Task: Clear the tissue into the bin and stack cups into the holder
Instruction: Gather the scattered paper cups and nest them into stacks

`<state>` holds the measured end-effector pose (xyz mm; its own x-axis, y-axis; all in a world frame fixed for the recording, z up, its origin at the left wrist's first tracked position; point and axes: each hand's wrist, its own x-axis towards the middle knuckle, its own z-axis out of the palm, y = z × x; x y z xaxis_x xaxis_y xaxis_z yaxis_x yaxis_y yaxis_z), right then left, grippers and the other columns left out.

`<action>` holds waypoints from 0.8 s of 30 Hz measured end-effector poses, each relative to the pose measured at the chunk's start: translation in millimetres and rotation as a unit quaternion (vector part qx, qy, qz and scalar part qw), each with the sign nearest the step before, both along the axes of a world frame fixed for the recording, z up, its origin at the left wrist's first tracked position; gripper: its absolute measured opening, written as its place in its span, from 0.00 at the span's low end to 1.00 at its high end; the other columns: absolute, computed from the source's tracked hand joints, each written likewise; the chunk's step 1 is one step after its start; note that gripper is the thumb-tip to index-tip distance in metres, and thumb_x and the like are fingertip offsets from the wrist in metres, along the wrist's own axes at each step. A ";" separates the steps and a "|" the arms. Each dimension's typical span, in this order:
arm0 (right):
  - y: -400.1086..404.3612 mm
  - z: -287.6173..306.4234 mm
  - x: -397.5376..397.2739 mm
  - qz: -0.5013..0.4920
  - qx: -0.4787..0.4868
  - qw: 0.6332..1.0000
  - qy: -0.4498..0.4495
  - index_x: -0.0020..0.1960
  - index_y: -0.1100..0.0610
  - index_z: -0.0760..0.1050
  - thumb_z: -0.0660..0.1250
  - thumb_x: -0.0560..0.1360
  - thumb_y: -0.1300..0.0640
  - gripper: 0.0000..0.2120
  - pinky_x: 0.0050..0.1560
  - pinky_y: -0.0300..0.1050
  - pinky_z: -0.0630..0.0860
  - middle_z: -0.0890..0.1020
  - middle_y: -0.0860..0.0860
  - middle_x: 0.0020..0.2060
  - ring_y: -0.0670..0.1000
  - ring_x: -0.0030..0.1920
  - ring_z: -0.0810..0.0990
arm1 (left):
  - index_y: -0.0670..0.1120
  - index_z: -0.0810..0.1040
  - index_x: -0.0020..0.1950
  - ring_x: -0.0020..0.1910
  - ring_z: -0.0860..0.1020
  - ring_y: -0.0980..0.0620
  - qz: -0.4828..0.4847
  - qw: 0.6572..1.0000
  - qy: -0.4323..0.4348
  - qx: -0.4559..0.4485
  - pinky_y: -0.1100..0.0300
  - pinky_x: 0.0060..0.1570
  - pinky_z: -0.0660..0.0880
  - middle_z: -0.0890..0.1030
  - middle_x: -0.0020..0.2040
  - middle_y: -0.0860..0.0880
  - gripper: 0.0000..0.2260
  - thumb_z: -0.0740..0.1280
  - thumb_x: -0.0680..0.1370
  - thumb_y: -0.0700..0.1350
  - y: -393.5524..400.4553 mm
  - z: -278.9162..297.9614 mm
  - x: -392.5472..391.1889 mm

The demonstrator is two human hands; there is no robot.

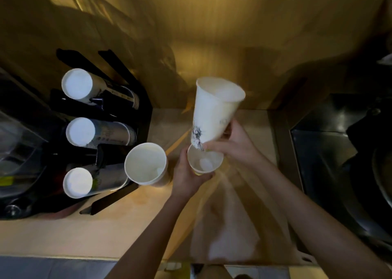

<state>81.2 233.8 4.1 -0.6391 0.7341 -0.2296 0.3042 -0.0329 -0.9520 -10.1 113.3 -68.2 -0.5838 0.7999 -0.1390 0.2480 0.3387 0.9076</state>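
- Holder: black rack, well to the left of both hands, against the wall. Three slots, each with a lying stack of cups, bases toward the camera: top stack, middle stack, bottom stack. All three slots look occupied.
- Loose cup: white, upright, mouth open, standing on the counter just left of the left hand and close against the holder's lower slot. Not held.
- Left hand: fingers wrapped round the wall of the low cup, holding it upright, mouth up. Grip is closed and looks firm.
- Tall cup: white with a dark print near its base, tilted, mouth pointing up and away; its base sits just over the rim of the low cup, touching or nearly so.
- Right hand: fingers closed round the lower end of the tall cup, thumb on the near side.
- Step in hand, by judgement: nesting the tall cup into the low cup. To do it well, bring the tall cup upright, centre its base over the open mouth, press straight down; the left hand should keep the low cup steady without squeezing its rim oval.
- Tissue and bin: neither can be made out. A pale blurred sheet lies on the counter below the hands; what it is cannot be told.
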 end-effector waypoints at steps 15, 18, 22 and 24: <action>-35.2 -28.5 30.1 0.086 0.207 0.962 -0.159 0.74 0.56 0.51 0.74 0.65 0.47 0.47 0.69 0.45 0.63 0.65 0.53 0.72 0.52 0.72 0.63 | 0.43 0.65 0.65 0.59 0.75 0.47 0.022 0.998 0.009 -0.050 0.65 0.49 0.66 0.76 0.58 0.49 0.38 0.80 0.60 0.43 1.2 13.3 6.9; -42.5 -30.4 29.8 0.132 0.274 0.922 -0.242 0.75 0.57 0.47 0.67 0.69 0.40 0.45 0.72 0.48 0.61 0.57 0.53 0.76 0.52 0.74 0.58 | 0.44 0.65 0.65 0.59 0.76 0.44 0.030 0.997 0.011 -0.067 0.62 0.50 0.68 0.78 0.61 0.44 0.36 0.79 0.62 0.44 1.6 14.4 9.0; -44.8 -25.7 28.7 0.133 0.267 0.915 -0.272 0.75 0.58 0.48 0.62 0.73 0.40 0.41 0.71 0.49 0.60 0.60 0.53 0.75 0.53 0.74 0.59 | 0.44 0.64 0.65 0.59 0.76 0.42 0.028 0.996 0.020 -0.088 0.57 0.53 0.72 0.78 0.61 0.43 0.37 0.79 0.62 0.44 3.0 22.1 10.0; -38.3 -19.2 26.3 0.094 0.173 0.956 -0.216 0.72 0.58 0.59 0.62 0.75 0.44 0.31 0.67 0.49 0.65 0.70 0.54 0.68 0.55 0.69 0.67 | 0.43 0.64 0.65 0.58 0.77 0.42 0.034 0.994 0.026 -0.096 0.56 0.52 0.73 0.78 0.60 0.43 0.38 0.80 0.60 0.43 3.3 27.9 10.7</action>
